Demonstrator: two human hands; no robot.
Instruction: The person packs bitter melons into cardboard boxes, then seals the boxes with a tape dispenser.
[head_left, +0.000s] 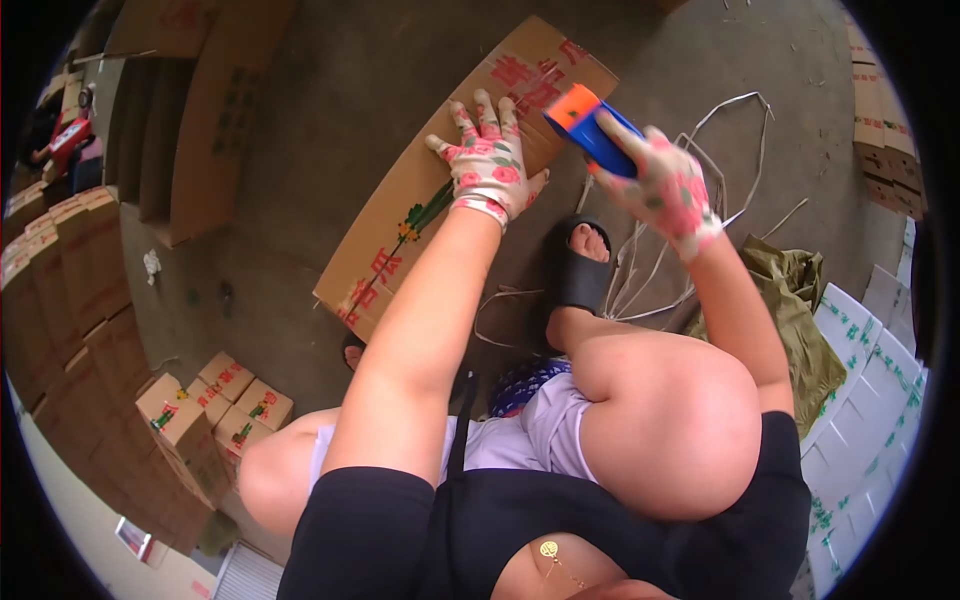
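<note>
A long cardboard box with red printed characters and a green plant picture lies at a slant in front of me. My left hand, in a white glove with pink flowers, rests flat on its top with the fingers spread. In a matching glove, my right hand is closed around a blue and orange tape dispenser. The dispenser's orange end is by the box's right edge, near the far end. Part of the box's near side is hidden behind my left forearm.
Loose white strapping lies tangled on the floor beside my sandal. An olive-green sheet is crumpled to the right, near white printed cartons. Brown cartons stand at left, and an open-sided large box stands upper left.
</note>
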